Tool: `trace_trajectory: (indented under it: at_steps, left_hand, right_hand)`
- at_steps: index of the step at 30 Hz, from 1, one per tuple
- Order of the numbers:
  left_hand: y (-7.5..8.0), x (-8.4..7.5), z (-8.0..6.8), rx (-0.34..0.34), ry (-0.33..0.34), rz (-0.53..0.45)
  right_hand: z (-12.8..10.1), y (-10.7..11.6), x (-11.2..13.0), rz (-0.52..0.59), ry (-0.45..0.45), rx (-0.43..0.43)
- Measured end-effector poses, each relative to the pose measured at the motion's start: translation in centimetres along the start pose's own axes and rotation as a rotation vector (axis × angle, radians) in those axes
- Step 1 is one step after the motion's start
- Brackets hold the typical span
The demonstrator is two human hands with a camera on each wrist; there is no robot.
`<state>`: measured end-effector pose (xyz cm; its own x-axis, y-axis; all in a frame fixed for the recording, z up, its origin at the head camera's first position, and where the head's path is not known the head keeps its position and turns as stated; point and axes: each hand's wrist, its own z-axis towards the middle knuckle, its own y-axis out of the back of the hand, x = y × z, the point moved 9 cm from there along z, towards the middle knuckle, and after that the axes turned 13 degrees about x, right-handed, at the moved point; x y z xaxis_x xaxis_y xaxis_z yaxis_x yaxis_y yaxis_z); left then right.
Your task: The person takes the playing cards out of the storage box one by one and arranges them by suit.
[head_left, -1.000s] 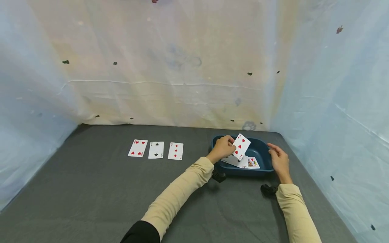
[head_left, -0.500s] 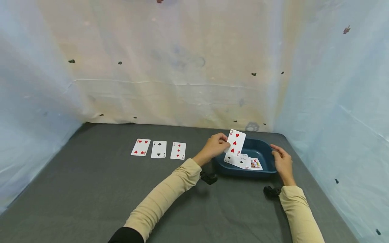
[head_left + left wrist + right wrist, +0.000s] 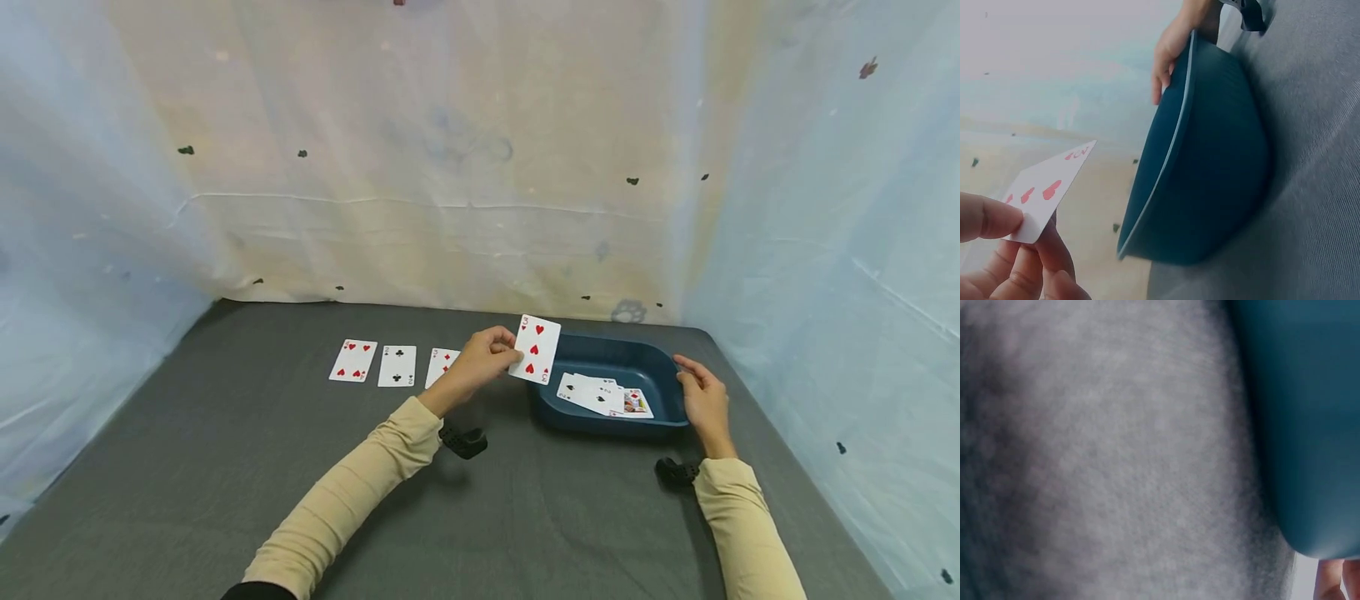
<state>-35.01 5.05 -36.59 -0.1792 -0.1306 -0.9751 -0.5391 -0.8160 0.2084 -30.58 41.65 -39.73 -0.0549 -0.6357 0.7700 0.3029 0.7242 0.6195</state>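
Pinching a three of hearts (image 3: pixel 535 349) by its left edge, the left hand (image 3: pixel 480 364) holds the card upright in the air, face toward the person. The left wrist view shows thumb and fingers (image 3: pixel 988 217) clamped on the card's corner. The card hangs just left of the blue tray (image 3: pixel 609 350), apart from its rim, and just right of the row of cards (image 3: pixel 397 365) that lies face up on the grey cloth (image 3: pixel 225 467). That row shows a four of hearts farthest from the fingers, then a black club card, then a diamond card whose lower part is hidden behind the knuckles.

The right hand (image 3: pixel 702 400) rests at the tray's right rim, its fingers lightly curled against the edge; whether they truly grip it or only touch it is hard to tell. Inside the tray, to the right of the held card, a few more cards (image 3: pixel 603 394) lie fanned and face up.

As a judgement, this is the carrying step: a card taken from the tray is on its way to the row. The next move would call for lowering it flat onto the cloth just past the diamond card, on the side nearer the tray, squared with its neighbours and not overlapping them, then loosening the pinch.
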Motion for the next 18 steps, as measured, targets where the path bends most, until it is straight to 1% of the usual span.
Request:
trace_trajectory:
  at_steps: [2,9,18]
  left_hand:
    - [0.7,0.1,-0.5,-0.005,-0.004,-0.026]
    - [3.4,0.4,-2.7,-0.032,-0.002,-0.064]
    - [6.9,1.4,-5.6,-0.059,0.029,-0.042]
  right_hand:
    - [0.0,0.0,0.1,-0.004,0.002,0.001]
    - [0.0,0.0,0.0,0.012,0.009,-0.005]
    - [0.0,0.0,-0.1,0.021,-0.011,-0.004]
